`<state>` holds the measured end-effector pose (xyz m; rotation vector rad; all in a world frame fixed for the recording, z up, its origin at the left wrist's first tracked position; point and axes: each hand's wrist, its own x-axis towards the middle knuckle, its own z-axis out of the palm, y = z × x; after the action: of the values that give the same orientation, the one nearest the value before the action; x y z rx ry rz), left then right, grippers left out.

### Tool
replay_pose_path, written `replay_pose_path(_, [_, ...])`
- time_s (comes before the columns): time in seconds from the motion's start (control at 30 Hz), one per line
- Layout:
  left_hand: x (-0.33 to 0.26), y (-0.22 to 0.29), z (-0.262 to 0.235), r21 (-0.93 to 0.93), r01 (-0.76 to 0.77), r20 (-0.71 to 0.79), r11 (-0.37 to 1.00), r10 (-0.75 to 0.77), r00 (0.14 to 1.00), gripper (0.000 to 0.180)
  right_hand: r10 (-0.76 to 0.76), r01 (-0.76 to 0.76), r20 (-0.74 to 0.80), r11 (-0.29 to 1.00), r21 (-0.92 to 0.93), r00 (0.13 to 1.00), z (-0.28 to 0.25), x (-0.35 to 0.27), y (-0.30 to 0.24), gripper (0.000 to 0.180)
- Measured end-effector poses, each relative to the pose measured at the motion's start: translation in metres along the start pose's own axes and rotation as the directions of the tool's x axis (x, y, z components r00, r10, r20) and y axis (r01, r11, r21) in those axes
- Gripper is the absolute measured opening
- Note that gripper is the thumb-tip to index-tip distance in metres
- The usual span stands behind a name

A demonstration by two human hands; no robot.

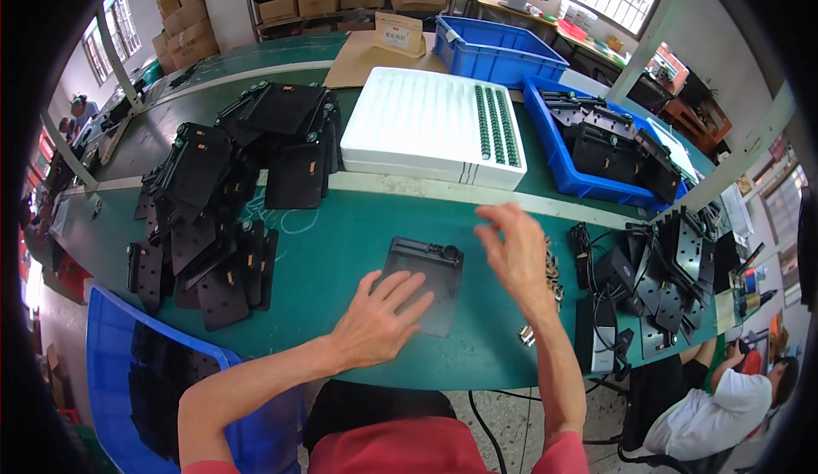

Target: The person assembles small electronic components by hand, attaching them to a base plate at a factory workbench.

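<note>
On the green tabletop in front of me lies a black rectangular plate (439, 291), with a dark bar and a round knob along its far end. Spread over its near left part is my left hand (382, 319), fingers apart, seeming to rest on the plate without gripping it. My right hand (515, 248) is raised to the right of the plate, slightly blurred. Its thumb and forefinger stand apart, and I see nothing between them. Beside its wrist lie small metal parts (553, 278), with a few more metal pieces (527, 335) nearer the table edge.
Stacked black plates (200, 218) stand at left. A white foam tray (409, 124) holds rows of green parts. Blue bins (498, 48) stand behind it and at right. Cabled black boxes (603, 329) and more plates (677, 269) lie right; a co-worker (716, 406) sits beyond.
</note>
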<state>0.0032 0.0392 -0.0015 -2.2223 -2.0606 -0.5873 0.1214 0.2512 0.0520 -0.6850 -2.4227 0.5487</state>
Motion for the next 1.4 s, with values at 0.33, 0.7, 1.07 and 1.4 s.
replay_pose_path(0.33, [0.003, -0.001, -0.001, -0.086, 0.009, -0.017, 0.996, -0.011, 1.000, 0.049, 0.065, -0.070, -0.133, 0.997, -0.031, 0.989, 0.022, 0.138, 0.084, 0.015])
replay_pose_path(0.7, [0.003, -0.001, 0.000, -0.111, 0.021, -0.012, 0.994, -0.023, 1.000, 0.051, -0.177, 0.227, 0.164, 0.903, -0.366, 0.970, 0.029, 0.151, 0.090, 0.004])
replay_pose_path(1.07, [0.003, -0.003, 0.000, -0.110, 0.022, -0.021, 0.994, -0.024, 0.999, 0.052, 0.026, 0.016, 0.234, 0.984, -0.176, 0.972, 0.019, 0.152, 0.094, 0.006])
replay_pose_path(1.4, [0.002, -0.001, 0.002, -0.108, 0.012, -0.039, 0.994, -0.016, 0.999, 0.052, 0.004, -0.004, -0.002, 0.995, 0.097, 1.000, 0.013, 0.149, 0.092, 0.013])
